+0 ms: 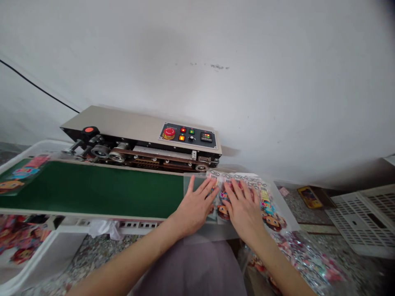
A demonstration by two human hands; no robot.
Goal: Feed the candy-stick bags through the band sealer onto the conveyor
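My left hand (197, 205) lies flat with its fingers spread on a clear plastic bag (189, 183) at the right end of the green conveyor belt (117, 189). Just right of it, my right hand (243, 207) rests with fingers apart on clear bags holding colourful cartoon-printed items. One such printed item (271, 216) shows beyond my right fingers. Behind the belt stands a sealing machine (132, 123) with lit buttons and a red knob (169, 131). Another bagged cartoon item (18, 176) lies at the belt's far left end.
Below left, a white bin (58, 255) holds printed items. A pile of bagged items (308, 259) sits at lower right. White plastic crates (354, 222) stand on the floor at right, beside a small cardboard box (321, 197). A wall rises behind the machine.
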